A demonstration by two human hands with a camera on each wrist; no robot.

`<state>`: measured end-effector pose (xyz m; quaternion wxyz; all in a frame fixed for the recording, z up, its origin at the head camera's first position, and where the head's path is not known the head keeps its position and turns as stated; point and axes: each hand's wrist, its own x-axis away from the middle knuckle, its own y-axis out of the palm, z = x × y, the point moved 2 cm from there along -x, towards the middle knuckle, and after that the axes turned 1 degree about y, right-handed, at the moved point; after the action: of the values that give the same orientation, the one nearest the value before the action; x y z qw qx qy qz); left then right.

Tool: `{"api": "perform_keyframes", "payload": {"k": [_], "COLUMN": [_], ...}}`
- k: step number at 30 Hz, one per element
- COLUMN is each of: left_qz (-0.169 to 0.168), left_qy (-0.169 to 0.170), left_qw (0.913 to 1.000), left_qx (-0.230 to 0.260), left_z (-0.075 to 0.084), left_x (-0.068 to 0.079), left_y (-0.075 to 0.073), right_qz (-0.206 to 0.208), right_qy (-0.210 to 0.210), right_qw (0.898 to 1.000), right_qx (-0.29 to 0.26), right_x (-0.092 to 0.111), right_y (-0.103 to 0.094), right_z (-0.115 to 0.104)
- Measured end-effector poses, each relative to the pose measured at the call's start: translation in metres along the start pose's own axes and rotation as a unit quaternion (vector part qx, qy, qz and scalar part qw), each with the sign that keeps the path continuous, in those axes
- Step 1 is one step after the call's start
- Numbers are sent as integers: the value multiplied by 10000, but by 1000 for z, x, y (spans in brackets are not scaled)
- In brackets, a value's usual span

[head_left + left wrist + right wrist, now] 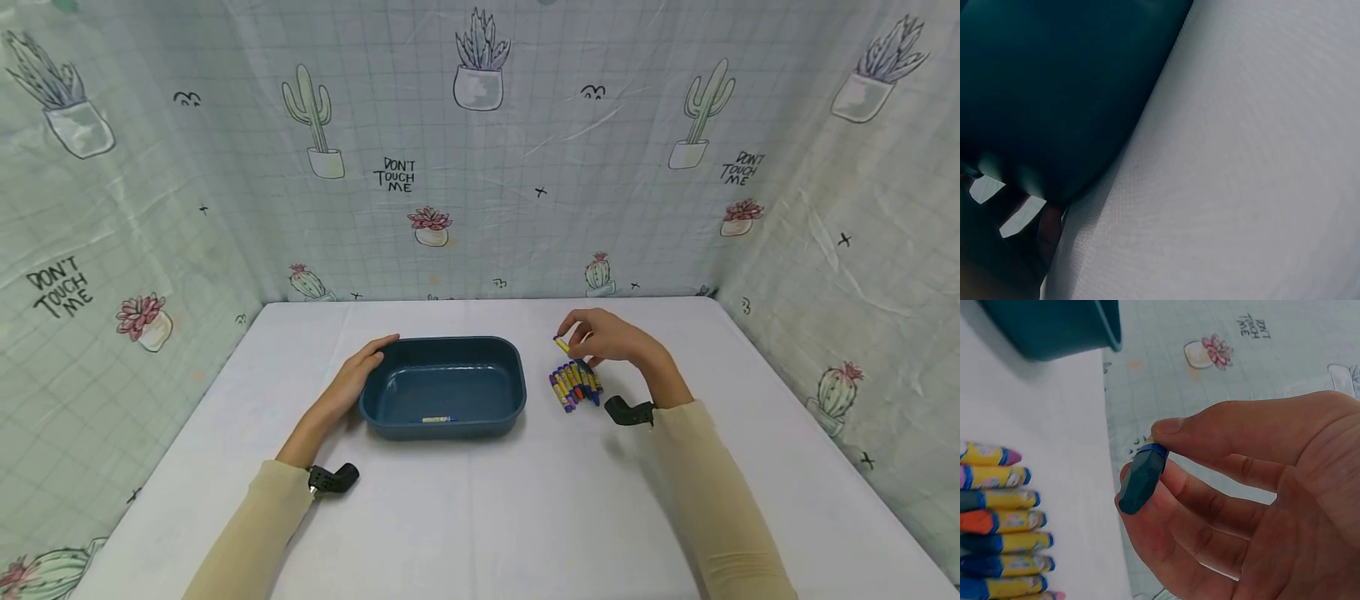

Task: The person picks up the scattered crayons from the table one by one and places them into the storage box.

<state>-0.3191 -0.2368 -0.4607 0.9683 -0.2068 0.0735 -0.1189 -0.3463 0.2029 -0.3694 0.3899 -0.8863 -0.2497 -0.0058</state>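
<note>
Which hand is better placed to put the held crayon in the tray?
Right hand, probably: it pinches the teal crayon, right of the blue tray; the left hand touches the tray's left end.

Pale green cloth (517, 150) printed with potted cacti (314, 121) surrounds a white table (480, 508) on three sides.

White cloth-covered table (465, 517), pale green grid-patterned curtain (495, 233) behind it and along both sides, printed green cacti (315, 112) in white pots (326, 163), pink-red succulents (430, 219), spiky grey-blue potted plants (482, 50), black "DON'T TOUCH ME" lettering (395, 176), small crosses (541, 192)
</note>
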Motion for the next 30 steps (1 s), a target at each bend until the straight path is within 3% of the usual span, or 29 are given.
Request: {"api": "perform_keyframes", "payload": {"k": [16, 22, 30], "left_qz": [13, 29, -133], "left_qy": [128, 112, 365], "left_qw": [9999, 9999, 9992], "left_qx": [10, 51, 116], "left_z": [0, 0, 2], "left_x": [3, 3, 4], "left_y": [0, 0, -2], "right_qz": [-504, -730, -1193], "right_qy": [-408, -488, -680], "right_qw": [9956, 9921, 9853], "right_qx": [672, 892, 1017], "right_x": [-37, -51, -69], "right_y": [9, 22, 41], "right_z": [-70, -88, -105]}}
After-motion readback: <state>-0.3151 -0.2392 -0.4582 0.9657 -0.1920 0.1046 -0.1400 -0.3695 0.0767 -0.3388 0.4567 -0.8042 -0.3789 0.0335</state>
